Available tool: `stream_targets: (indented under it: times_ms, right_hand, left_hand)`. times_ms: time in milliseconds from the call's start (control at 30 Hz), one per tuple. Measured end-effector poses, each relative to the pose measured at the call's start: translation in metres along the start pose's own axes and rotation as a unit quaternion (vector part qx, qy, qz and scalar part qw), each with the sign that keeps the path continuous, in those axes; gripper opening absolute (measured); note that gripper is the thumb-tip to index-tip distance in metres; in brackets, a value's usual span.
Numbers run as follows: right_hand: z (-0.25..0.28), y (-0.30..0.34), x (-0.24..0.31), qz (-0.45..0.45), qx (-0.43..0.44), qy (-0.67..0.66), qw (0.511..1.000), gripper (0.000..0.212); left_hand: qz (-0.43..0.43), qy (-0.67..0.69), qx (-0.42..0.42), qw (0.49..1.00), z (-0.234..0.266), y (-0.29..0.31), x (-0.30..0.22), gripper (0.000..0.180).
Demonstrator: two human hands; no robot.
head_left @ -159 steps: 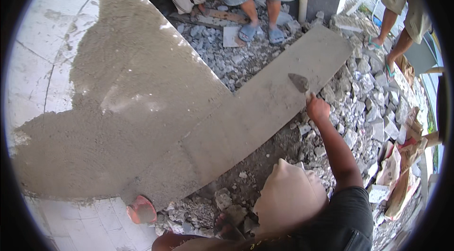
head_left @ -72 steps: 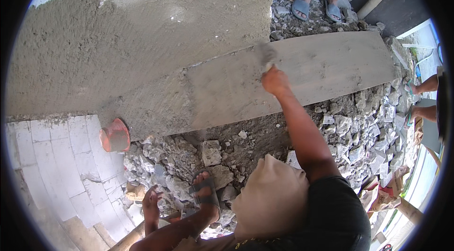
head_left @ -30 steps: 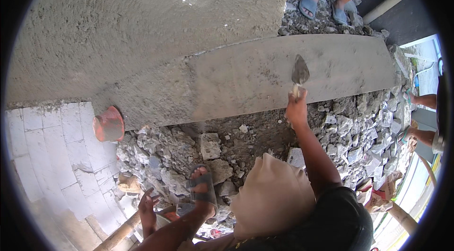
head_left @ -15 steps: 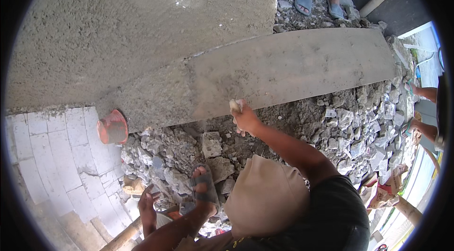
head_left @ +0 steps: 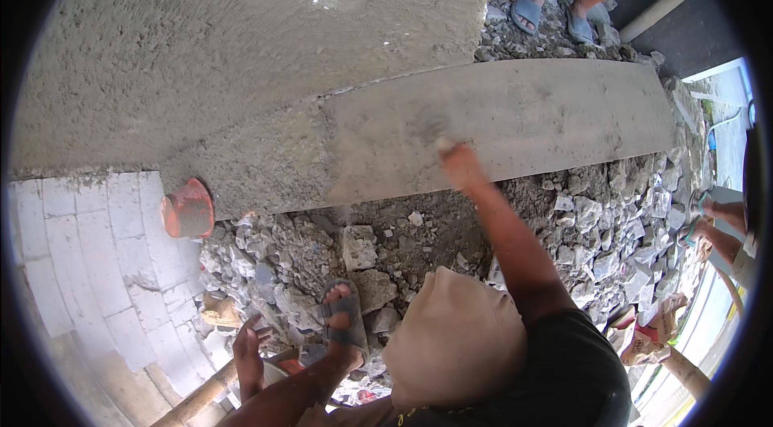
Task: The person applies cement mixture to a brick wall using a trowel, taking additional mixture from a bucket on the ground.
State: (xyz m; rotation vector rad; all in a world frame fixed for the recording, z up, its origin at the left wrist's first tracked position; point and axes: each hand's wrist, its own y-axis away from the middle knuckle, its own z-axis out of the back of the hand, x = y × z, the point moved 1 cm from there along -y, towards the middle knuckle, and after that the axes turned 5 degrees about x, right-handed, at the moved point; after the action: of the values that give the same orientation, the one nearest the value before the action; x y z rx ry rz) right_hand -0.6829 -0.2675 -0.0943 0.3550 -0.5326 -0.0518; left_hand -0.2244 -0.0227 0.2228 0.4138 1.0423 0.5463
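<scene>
My right hand [head_left: 463,167] reaches up over a smooth grey cement strip [head_left: 564,109], closed round a small pale-handled tool [head_left: 443,144]. Motion smears the tool's far end, so its shape is unclear. Left of the smooth part, the strip turns rough and grainy [head_left: 266,161]. My left hand [head_left: 250,350] hangs at the lower left beside my knee, fingers apart and holding nothing. A red-orange tub [head_left: 189,210] smeared with grey cement sits at the rough end of the strip.
Broken stones and rubble [head_left: 612,218] lie along the strip. White rectangular tiles [head_left: 105,258] cover the left side. At the top right stands a person in blue slippers [head_left: 527,12]; another person's feet [head_left: 699,218] show at the right edge. A bamboo pole [head_left: 201,399] crosses the lower left.
My right hand has moved right and up, farther onto the smooth strip, with the tool still in it. My left hand has stayed about where it was.
</scene>
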Motion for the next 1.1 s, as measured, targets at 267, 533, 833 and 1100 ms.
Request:
stream_targets:
  times_ms: [267,533,833,1100]
  right_hand:
    - [0.038,0.08,0.13,-0.048,0.1,-0.2,0.973,0.043]
    - [0.022,0.123,0.046,-0.113,-0.061,-0.206,0.97,0.056]
    - [0.035,0.074,0.173,-0.003,0.105,-0.244,0.964,0.059]
    - [0.02,0.194,0.043,-0.138,-0.028,-0.214,0.967,0.061]
  left_hand:
    - [-0.022,-0.028,-0.016,0.999,0.002,0.003,-0.013,0.068]
    - [0.0,-0.004,-0.013,1.0,-0.008,0.002,-0.013,0.066]
    - [-0.028,-0.007,-0.015,0.999,0.002,0.007,-0.011,0.067]
    - [0.0,-0.006,0.0,1.0,-0.002,0.015,-0.007,0.068]
